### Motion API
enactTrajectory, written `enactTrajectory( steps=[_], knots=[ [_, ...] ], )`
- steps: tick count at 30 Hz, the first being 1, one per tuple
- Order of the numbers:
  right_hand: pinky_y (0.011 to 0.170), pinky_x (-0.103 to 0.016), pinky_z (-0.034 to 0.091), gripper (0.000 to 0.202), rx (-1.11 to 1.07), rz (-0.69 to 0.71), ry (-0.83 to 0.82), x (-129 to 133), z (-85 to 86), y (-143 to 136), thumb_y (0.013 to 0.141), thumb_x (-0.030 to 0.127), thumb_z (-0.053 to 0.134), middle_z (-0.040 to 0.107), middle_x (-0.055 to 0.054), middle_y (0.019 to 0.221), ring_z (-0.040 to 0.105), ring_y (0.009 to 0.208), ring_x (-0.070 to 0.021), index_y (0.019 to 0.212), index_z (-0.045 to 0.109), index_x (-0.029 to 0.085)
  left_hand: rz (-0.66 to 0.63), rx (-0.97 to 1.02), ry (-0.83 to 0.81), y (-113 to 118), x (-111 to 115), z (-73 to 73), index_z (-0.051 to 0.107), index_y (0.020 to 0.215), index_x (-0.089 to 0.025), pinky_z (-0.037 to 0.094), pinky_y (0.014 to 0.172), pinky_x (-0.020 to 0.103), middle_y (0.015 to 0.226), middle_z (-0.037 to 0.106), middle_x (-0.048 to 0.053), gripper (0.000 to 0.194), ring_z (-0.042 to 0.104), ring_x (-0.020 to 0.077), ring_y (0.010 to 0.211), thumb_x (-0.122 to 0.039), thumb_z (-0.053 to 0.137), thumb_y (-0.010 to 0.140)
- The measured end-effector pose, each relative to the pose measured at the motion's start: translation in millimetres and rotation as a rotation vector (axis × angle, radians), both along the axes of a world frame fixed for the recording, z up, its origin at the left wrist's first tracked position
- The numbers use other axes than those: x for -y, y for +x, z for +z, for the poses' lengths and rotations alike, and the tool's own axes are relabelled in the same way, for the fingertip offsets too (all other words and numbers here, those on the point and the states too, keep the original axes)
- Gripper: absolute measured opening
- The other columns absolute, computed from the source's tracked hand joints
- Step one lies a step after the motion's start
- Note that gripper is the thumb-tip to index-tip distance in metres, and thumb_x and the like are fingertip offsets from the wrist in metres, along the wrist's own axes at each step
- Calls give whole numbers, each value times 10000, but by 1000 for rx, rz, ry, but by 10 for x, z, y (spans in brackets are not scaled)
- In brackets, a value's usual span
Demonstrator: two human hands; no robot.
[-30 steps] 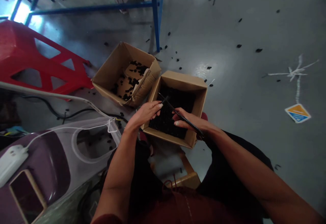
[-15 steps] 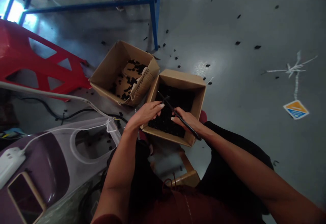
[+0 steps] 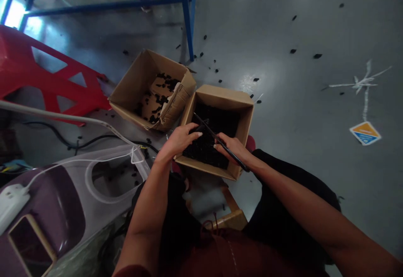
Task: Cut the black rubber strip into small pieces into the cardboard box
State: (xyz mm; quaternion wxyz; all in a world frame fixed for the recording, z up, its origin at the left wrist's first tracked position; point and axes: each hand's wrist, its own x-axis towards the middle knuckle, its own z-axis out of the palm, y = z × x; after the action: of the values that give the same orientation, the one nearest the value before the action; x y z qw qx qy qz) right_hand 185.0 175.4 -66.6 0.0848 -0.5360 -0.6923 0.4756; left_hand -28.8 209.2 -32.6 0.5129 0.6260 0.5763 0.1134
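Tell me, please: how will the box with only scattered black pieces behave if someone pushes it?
The cardboard box would probably feel light and slide easily, since its bottom shows between the scattered black pieces. Those loose pieces would likely shift. Its crumpled side looks soft, so pushing there might bend it first.

Forearms (image 3: 148, 214) angled inward; left hand (image 3: 180, 139) bent at fingers, right hand (image 3: 233, 147) curled closed.

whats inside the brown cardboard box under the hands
The brown cardboard box holds a dark heap of small black pieces. The left hand, right hand and long, thin black tool cover part of it, and whatever lies beneath the top layer is hidden.
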Motion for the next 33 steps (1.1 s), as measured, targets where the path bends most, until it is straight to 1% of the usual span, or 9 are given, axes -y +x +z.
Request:
enactTrajectory(
  steps=[4,8,11,17,19,22,25,30,33],
  knots=[
    [597,-230,342,148,7,16,12,-1,-20,15,867,316,464,560,12,687,513,602,-133,933,531,201,-19,-49,29,-21,-3,-23,662,1124,-158,462,675,237,946,687,24,384,579,131,690,-349,511,827],
    [610,-230,355,143,18,4,21,-1,-40,13,870,311,461,569,8,695,521,603,-132,920,530,196,-28,-65,37,-37,-6,-42,669,1156,-181,482,757,262,928,702,11,394,607,152,744,-351,495,846],
    [632,-236,364,130,60,-4,14,2,-48,6,868,299,466,582,-3,726,542,636,-138,910,529,194,-22,-48,59,-36,-10,-41,671,1163,-189,466,896,293,1025,709,20,380,636,186,915,-324,489,858],
    [608,-240,402,140,84,6,-100,-6,-16,31,895,336,454,578,-2,705,562,626,-147,920,496,205,-24,-51,124,-15,-29,-9,550,1314,-108,365,1063,353,1315,588,104,479,531,219,1205,-246,425,872],
    [573,-231,426,153,41,-36,-177,-17,1,31,911,343,435,582,7,702,559,585,-135,975,476,211,-4,-58,122,-20,-37,-9,526,1333,-88,392,1032,356,1271,609,123,499,559,221,1151,-229,409,868],
    [539,-214,463,187,-42,-98,-277,-46,20,13,927,356,429,614,-2,757,584,575,-120,1041,470,214,73,-28,90,-26,-44,-31,499,1352,-104,471,882,309,1093,672,98,509,622,177,912,-224,417,863],
    [511,-203,474,237,-47,-129,-334,-92,36,-5,937,414,431,644,-28,803,613,591,-122,1037,499,210,181,34,50,-15,-48,-54,440,1374,-90,482,737,258,967,673,78,537,584,122,718,-236,459,857],
    [598,-240,496,295,-25,-138,-254,-173,66,8,947,471,401,671,-52,846,646,646,-147,1026,521,213,276,110,34,15,-53,-32,576,1181,-74,463,675,227,942,662,78,399,548,100,678,-252,498,833],
    [700,-283,506,320,-60,-162,-216,-201,61,12,943,468,409,676,-82,961,668,748,-178,1084,517,202,296,115,54,26,-53,-3,606,1167,-86,468,697,231,950,671,67,402,550,102,684,-270,512,823]
  ],
)
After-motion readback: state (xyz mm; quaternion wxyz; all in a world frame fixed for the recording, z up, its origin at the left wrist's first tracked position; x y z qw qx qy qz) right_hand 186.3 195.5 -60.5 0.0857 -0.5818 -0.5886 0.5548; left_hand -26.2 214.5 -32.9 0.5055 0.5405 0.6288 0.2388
